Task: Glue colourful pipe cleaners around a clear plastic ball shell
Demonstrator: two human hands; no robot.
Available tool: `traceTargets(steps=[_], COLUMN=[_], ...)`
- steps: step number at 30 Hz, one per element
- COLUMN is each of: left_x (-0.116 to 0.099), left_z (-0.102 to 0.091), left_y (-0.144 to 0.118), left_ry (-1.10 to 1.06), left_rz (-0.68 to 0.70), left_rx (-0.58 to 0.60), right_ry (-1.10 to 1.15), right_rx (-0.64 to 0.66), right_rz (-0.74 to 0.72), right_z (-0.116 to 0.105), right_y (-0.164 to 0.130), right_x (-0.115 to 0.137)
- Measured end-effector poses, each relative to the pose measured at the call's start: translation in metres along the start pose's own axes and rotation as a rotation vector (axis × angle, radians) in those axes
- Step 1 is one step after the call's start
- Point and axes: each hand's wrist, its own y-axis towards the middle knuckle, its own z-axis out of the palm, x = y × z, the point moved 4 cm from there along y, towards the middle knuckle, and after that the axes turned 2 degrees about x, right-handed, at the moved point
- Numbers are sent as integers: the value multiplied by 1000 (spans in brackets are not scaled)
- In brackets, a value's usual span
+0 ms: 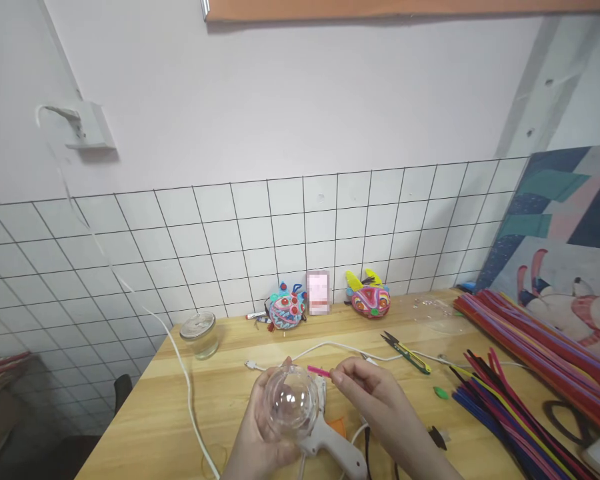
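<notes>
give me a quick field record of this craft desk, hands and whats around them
left hand: holds a clear plastic ball
right hand: pinches a short pink pipe cleaner piece near the ball
under hands: white glue gun, white cable
desk: light wood, against a tiled wall
right side: pile of coloured pipe cleaners, thread snips
back edge: two colourful craft masks, glass jar

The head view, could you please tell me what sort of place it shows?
Probably a hobby craft desk: a white glue gun, long bundled coloured pipe cleaners and two bright handmade animal-face ornaments on a pale wooden table by a tiled wall.
</notes>
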Motion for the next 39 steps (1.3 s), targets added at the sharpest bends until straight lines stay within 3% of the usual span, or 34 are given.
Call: traceTargets(steps=[6, 11, 17, 26, 33, 39], left_x=[-6, -9, -11, -19, -36, -45], left_z=[10, 18, 23, 14, 17, 14], left_y=[0, -4, -7, -7, -12, -11], left_ry=[38, 104, 128, 163, 314, 408], left_rz=[-24, -47, -27, -40, -78, 5], left_rx=[21, 14, 90, 66, 72, 50], right_ry=[129, 235, 331, 367, 180, -118], right_rx=[-34, 147, 193, 206, 276, 172], right_rz=[1, 72, 164, 150, 123, -35], right_z=[4, 16, 23, 27, 31, 8], right_y=[-1, -6, -8, -11, -12, -11], right_x=[-10, -9, 1, -4, -11, -6])
